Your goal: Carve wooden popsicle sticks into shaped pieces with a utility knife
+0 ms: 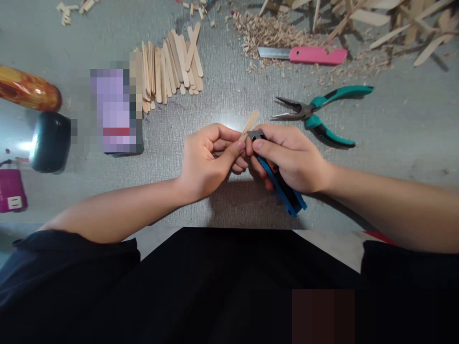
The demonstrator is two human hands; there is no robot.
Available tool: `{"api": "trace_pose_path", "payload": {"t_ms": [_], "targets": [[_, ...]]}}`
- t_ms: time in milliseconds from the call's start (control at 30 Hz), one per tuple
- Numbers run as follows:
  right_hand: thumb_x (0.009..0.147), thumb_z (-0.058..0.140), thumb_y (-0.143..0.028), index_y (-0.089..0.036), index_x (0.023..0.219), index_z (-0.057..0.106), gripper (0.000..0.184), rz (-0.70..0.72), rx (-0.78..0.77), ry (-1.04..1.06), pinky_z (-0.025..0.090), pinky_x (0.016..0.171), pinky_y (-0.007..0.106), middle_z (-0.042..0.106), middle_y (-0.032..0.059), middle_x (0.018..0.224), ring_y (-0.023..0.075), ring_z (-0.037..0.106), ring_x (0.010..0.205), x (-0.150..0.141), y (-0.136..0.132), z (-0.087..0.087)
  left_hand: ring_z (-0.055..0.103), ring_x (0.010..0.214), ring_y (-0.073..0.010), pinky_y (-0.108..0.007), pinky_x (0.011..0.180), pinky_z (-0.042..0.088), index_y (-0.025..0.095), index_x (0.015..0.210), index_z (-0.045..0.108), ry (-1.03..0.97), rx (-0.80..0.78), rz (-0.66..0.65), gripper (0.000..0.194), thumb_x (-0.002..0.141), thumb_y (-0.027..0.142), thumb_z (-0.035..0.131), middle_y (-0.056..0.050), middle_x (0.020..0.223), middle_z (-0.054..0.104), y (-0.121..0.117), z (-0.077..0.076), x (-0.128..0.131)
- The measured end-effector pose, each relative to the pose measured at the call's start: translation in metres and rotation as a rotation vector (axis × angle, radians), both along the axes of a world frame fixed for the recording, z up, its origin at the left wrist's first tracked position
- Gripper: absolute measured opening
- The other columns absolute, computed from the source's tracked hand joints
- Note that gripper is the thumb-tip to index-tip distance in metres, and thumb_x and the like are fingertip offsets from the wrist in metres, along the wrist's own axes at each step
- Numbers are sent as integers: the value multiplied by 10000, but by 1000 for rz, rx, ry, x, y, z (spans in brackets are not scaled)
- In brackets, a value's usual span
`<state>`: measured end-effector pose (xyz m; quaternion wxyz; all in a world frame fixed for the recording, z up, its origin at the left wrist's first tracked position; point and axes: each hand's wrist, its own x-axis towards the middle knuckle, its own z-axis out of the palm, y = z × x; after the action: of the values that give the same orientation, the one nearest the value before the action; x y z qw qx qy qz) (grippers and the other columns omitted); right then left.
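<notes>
My left hand (211, 162) pinches a flat wooden craft stick (251, 122) between thumb and fingers, its rounded end slanting up and to the right. Wrapped in my right hand (287, 155) is a blue-handled hand tool (283, 188) with a grey metal head and black and orange parts. Its head sits right against the craft stick, close to my left fingertips. My fingers hide much of the tool, so its exact kind does not show.
Green-handled needle-nose pliers (304, 112) lie to the right, below a pink utility knife (317, 55) and wood shavings (258, 31). Craft sticks (165, 69) lie beside a pixelated phone-like object (113, 112). More sticks (369, 18) are heaped top right; a dark rounded device (52, 143) stands left.
</notes>
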<state>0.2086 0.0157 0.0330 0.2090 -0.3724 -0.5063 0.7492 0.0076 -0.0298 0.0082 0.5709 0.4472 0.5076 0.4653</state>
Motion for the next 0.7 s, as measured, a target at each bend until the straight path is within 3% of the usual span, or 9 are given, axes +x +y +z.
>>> {"api": "trace_pose_path", "payload": {"t_ms": [167, 333, 500, 700], "targets": [[1181, 560, -207, -231, 927, 591, 257, -13, 23, -23, 443, 403, 225, 649, -66, 606, 102, 590, 401, -1, -3, -2, 816, 652, -157, -258, 599, 682, 178, 1024, 758, 47, 47, -3, 458, 976, 617, 881, -42, 794, 846, -3, -3, 0], [1176, 544, -162, -236, 900, 592, 289, -51, 47, -67, 455, 405, 224, 627, -65, 603, 101, 581, 413, -4, -8, 0, 820, 681, -142, -232, 611, 654, 192, 1065, 783, 122, 112, -5, 315, 1062, 505, 820, -36, 825, 850, -9, -8, -1], [1182, 610, -248, -243, 859, 587, 324, -59, 31, -71, 450, 382, 214, 604, -67, 585, 95, 554, 404, -6, -10, 1, 747, 589, -118, -227, 550, 569, 198, 1016, 788, 189, 219, -31, 241, 1076, 431, 808, -4, 721, 796, -8, -10, -3], [1166, 489, -123, -231, 847, 592, 352, 19, -9, -56, 432, 353, 220, 635, -55, 582, 109, 584, 373, -3, -2, 2, 700, 551, -110, -236, 522, 553, 197, 979, 759, 59, 201, -71, 261, 1051, 432, 844, -5, 713, 786, -4, -12, -3]]}}
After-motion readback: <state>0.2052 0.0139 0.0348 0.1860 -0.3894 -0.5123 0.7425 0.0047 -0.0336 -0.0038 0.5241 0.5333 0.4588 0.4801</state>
